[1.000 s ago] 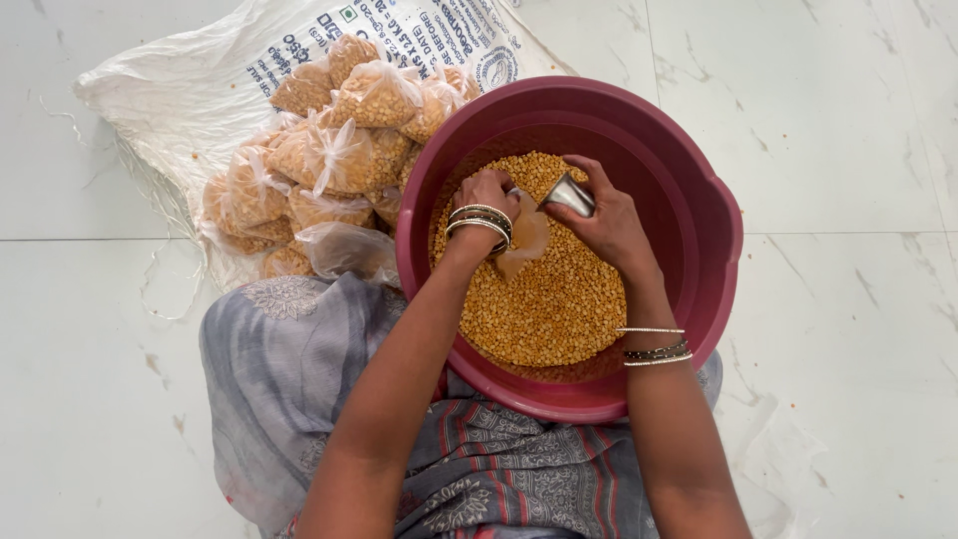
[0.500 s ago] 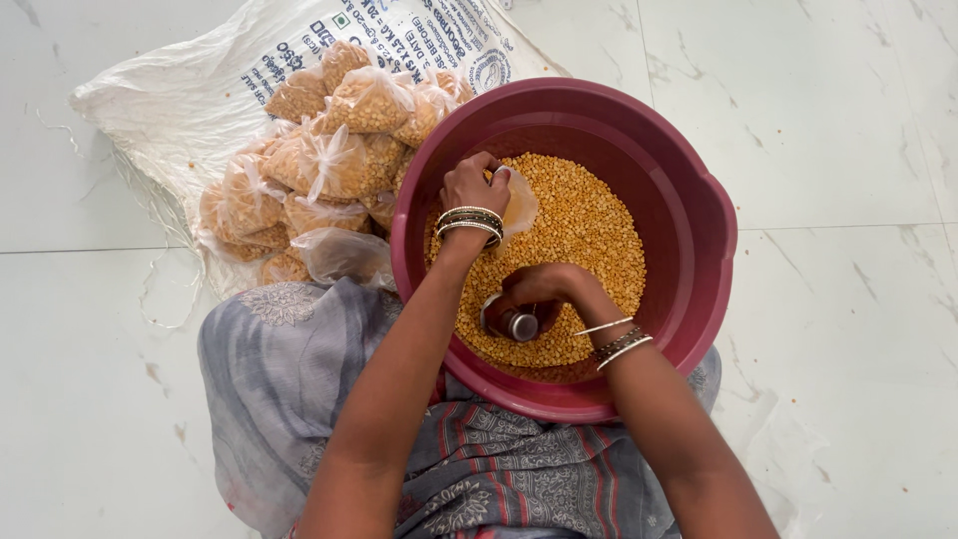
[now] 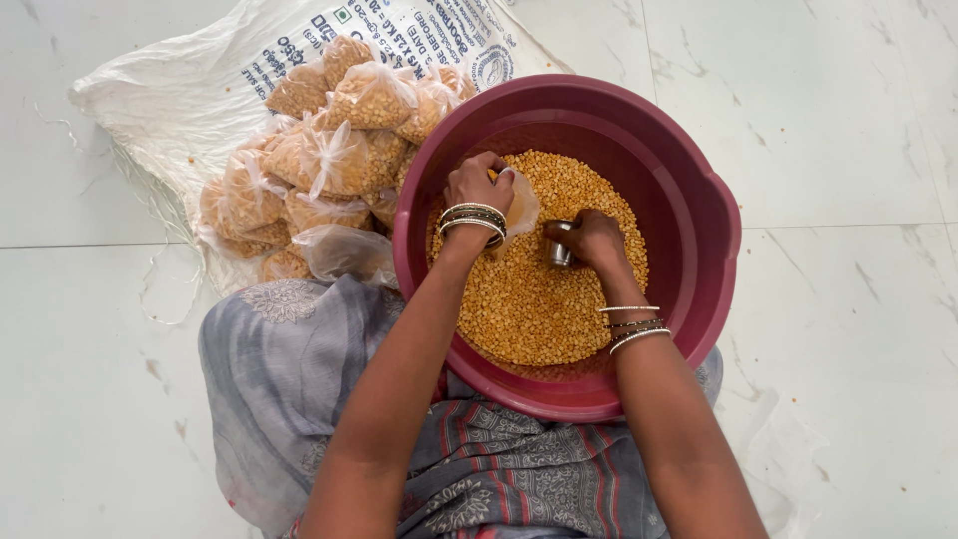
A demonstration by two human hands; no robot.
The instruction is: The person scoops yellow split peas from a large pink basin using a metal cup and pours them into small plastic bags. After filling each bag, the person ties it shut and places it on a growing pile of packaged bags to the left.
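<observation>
- Left hand: closed in a pinch on the mouth of a small clear bag; the bag is held just above the lentils, toward the far-left wall of the tub. Bangles are worn at the wrist.
- Right hand: fingers curled tight around a small steel cup; the cup is held at the surface of the lentils near the tub's centre, its rim turned toward the bag. Bangles are worn at the wrist.
- Bag and cup: seen just beside each other, the cup to the right of the bag; whether they touch cannot be told.
- Lentils: yellow, split, heaped across the tub's floor, below both hands.
- Tub: maroon, round, set on the white floor against the person's lap; its near rim is overlapped by both forearms.
- Filled bags: knotted clear packets of lentils, piled on a white sack just left of the tub, toward the floor's far-left area.
- Garment: grey patterned cloth, spread at the tub's near side.
</observation>
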